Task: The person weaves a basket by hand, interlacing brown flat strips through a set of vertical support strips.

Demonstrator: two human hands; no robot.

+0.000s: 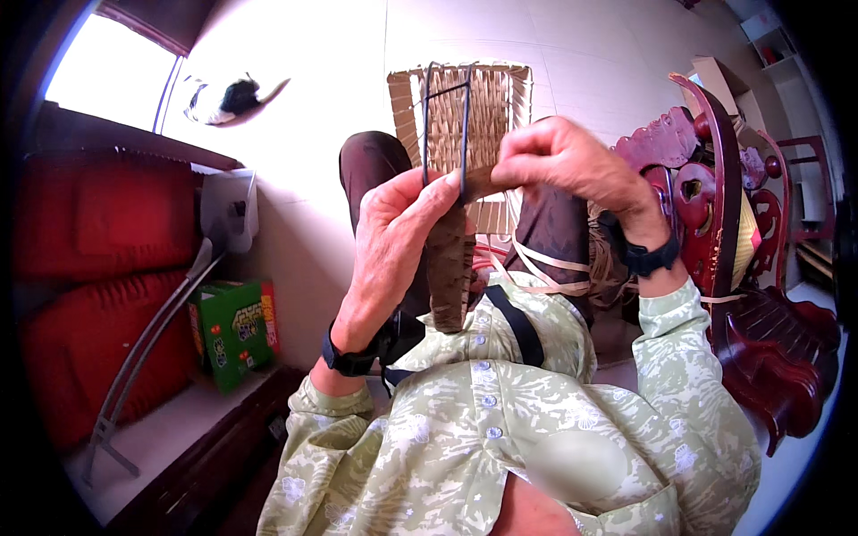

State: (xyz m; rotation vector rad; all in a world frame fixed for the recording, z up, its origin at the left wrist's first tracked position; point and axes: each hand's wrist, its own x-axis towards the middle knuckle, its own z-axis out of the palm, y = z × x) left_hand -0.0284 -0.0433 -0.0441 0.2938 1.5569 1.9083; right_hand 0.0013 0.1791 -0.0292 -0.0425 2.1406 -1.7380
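Note:
In front of me, between my knees, stands a woven panel (490,107), tan weave inside a pale rectangular frame. A slim dark-blue frame (466,121), two long bars with a crossbar near the top, rises in front of it. My left hand (398,214) is closed around the lower end of this frame, thumb and fingers pinching it together with a brown patterned strip (447,277) that hangs down to my lap. To the right, my right hand (563,161) pinches a sideways length of the same brown material. Its fingertips partly hide that end.
Pale cord loops (545,272) lie across my right thigh. Dark red carved wooden furniture (715,196) stands close at right. On the left are red cushions (107,214), a green box (234,335) and a grey long-handled object (228,210). A black-and-white animal (234,98) is on the floor.

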